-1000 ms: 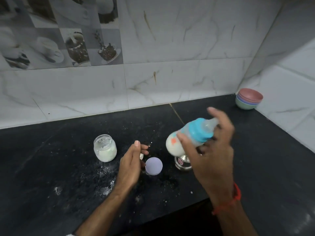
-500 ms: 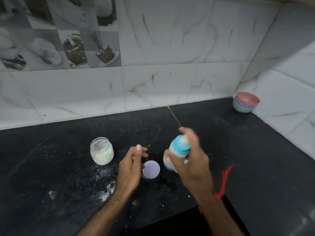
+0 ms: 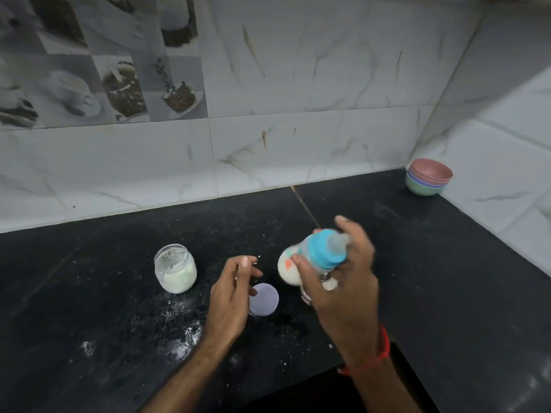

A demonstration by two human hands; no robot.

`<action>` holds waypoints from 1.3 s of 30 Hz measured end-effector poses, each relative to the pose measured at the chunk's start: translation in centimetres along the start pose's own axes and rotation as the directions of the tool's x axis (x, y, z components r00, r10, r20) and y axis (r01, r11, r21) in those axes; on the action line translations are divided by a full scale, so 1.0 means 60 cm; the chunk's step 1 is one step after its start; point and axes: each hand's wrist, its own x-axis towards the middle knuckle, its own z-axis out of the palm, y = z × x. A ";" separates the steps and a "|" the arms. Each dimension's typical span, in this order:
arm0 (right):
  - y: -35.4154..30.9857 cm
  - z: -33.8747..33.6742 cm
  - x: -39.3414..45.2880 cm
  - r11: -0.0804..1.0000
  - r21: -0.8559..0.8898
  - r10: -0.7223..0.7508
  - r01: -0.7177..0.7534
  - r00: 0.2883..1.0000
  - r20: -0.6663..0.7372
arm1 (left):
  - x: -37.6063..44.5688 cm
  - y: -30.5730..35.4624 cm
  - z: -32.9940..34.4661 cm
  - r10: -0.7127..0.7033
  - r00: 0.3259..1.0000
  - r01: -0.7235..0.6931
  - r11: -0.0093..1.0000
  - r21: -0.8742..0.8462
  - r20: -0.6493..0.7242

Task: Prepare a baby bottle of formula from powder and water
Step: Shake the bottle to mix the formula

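I am gripping the bottle (image 3: 310, 260) in my right hand (image 3: 343, 281), fingers wrapped round the body and blue collar. The bottle is lifted off the bench (image 3: 89, 293), directly above a small steel cup (image 3: 325, 286). Its long axis is tilting: the teat is pointing up and right of the cup, the milky base down and left. I judge this to be the shaking step, with mixing nearly complete. My left hand (image 3: 232, 296) is hovering left of the cup, fingers loosely curled; whether it is pinching anything, I cannot tell. The lid (image 3: 264, 299) is lying between that hand and the cup; the jar (image 3: 175, 268) is standing further left. The right hand alone is controlling the bottle.
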 end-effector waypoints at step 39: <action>0.006 -0.017 0.065 0.804 0.306 0.375 -0.509 0.834 0.404 | -0.036 0.102 0.046 -0.180 0.923 0.307 0.878 -0.368 0.340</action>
